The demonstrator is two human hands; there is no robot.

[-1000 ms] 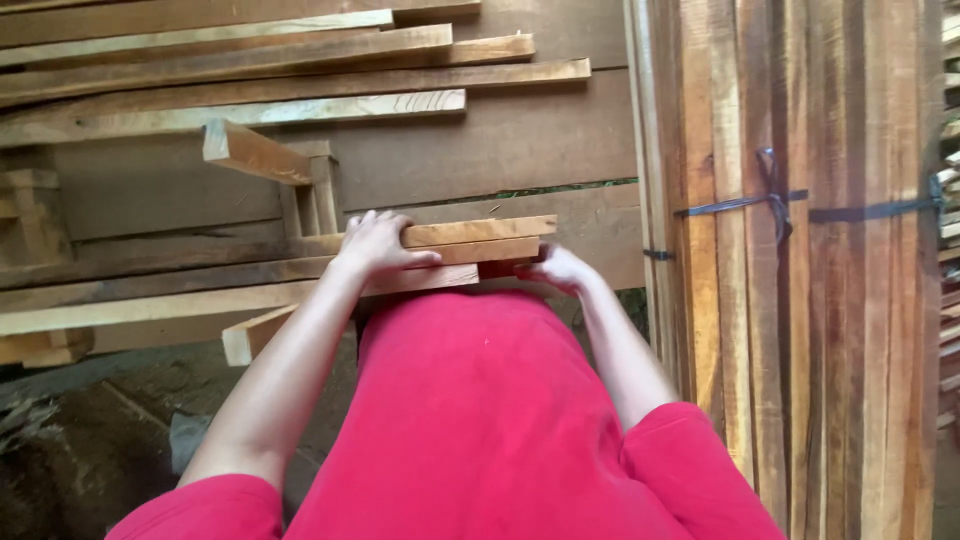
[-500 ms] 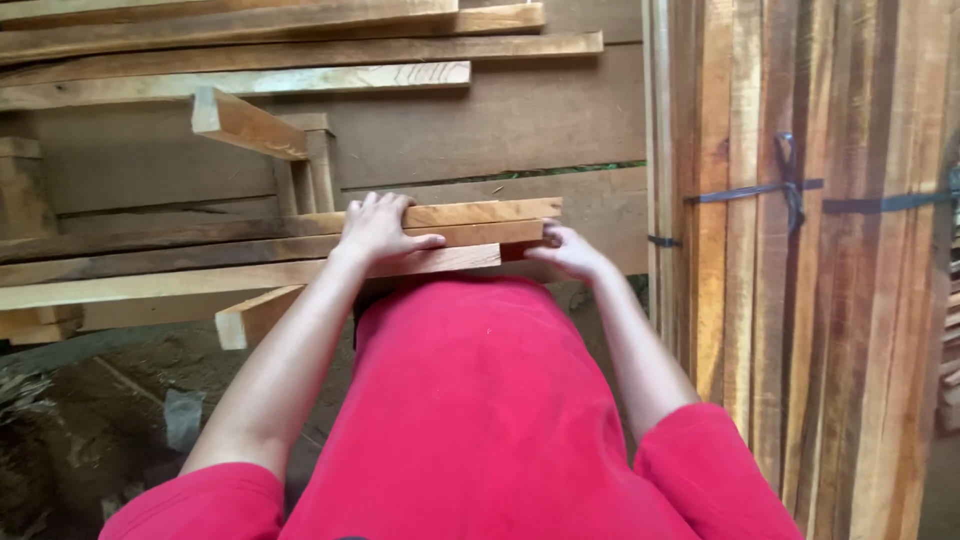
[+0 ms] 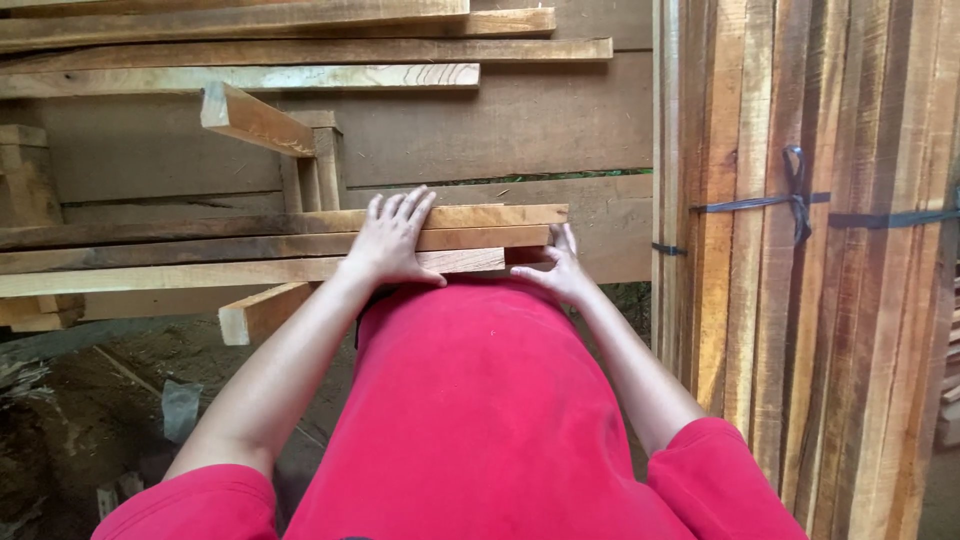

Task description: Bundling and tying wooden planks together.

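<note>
My left hand [image 3: 392, 238] lies flat, fingers spread, on top of a stack of long light wooden planks [image 3: 200, 245] that runs off to the left in front of my red shirt. My right hand [image 3: 553, 268] is at the right end of the same stack, its fingers against the end of the planks. The planks rest on wooden cross supports [image 3: 262, 312]. I cannot tell whether the right hand grips a plank or only presses on it.
More long planks [image 3: 300, 50] lie stacked further back, above a short wooden block [image 3: 255, 120] and upright posts [image 3: 315, 165]. A tall bundle of boards [image 3: 800, 250] tied with dark straps stands at the right. Dirt ground with scraps is at the lower left.
The view has shifted slightly, and both hands stay on the plank stack. My left hand now lies a little flatter over the planks.
</note>
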